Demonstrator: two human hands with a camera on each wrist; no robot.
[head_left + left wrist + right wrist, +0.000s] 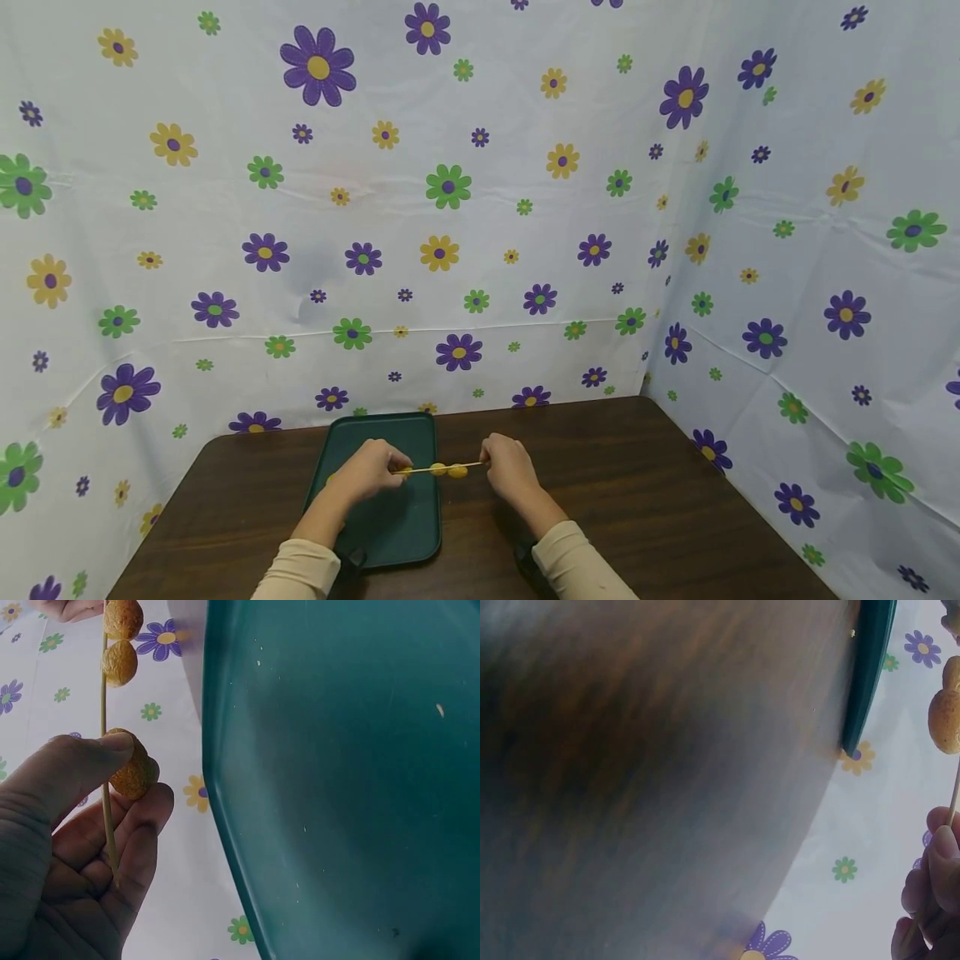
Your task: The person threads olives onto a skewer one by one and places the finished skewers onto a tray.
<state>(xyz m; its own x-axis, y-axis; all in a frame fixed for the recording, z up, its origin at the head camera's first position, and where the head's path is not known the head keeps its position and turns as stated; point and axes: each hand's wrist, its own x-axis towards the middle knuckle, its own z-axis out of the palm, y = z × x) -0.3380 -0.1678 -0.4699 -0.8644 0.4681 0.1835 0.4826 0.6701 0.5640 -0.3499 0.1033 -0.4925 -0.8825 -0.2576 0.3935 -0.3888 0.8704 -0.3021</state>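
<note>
A thin wooden skewer (420,471) spans the gap between my two hands, above the tray's right edge. Two golden-brown food balls (447,471) sit close together along its middle. With thumb and fingers, my left hand (82,832) pinches another wrinkled golden-brown ball (131,769) near the stick's left end, which sticks out past it toward the palm. Whether the stick runs through this ball or beside it, I cannot tell. My right hand (512,471) grips the skewer's other end; in the right wrist view its fingers (946,859) curl around the stick, partly cut off by the frame.
A dark green tray (405,533) lies on the brown wood table (600,483), below my left hand. A few pale crumbs dot its surface in the left wrist view. A flower-patterned white sheet (495,225) hangs behind the table and along its right side.
</note>
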